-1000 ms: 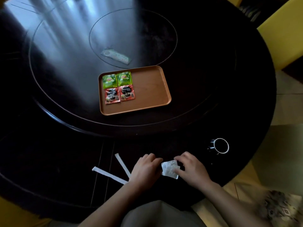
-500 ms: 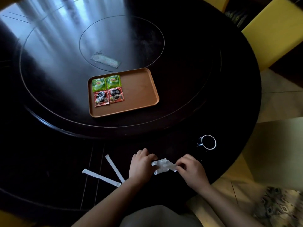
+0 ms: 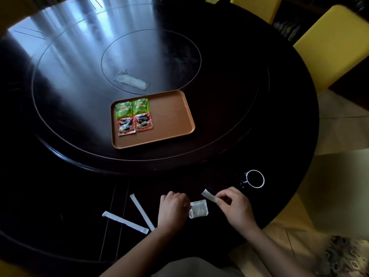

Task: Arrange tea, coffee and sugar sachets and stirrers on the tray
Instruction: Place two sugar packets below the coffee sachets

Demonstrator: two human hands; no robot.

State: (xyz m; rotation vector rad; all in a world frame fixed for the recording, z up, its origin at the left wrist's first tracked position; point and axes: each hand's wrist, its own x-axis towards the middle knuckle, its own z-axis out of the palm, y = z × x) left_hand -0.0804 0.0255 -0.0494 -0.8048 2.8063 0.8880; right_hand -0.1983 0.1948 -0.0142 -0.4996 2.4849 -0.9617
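Note:
A brown tray [image 3: 171, 118] lies on the dark round table with two green tea sachets [image 3: 132, 106] above two red coffee sachets [image 3: 134, 124] in its left half. Near the table's front edge my left hand [image 3: 172, 208] pinches a white sugar sachet [image 3: 198, 208] that rests on the table. My right hand [image 3: 233, 206] holds a second white sachet [image 3: 207, 195] by one end, lifted and tilted. Two long white wrapped stirrers [image 3: 139, 211] lie crossed to the left of my left hand.
A black mug with a white rim [image 3: 254, 178] stands just beyond my right hand. A clear plastic packet [image 3: 131, 82] lies behind the tray on the turntable. Yellow chairs [image 3: 329, 43] stand at the table's far right.
The two white sachets, held together a second ago, are pulled apart: my right hand has moved right with one, my left hand keeps the other. The camera has shifted.

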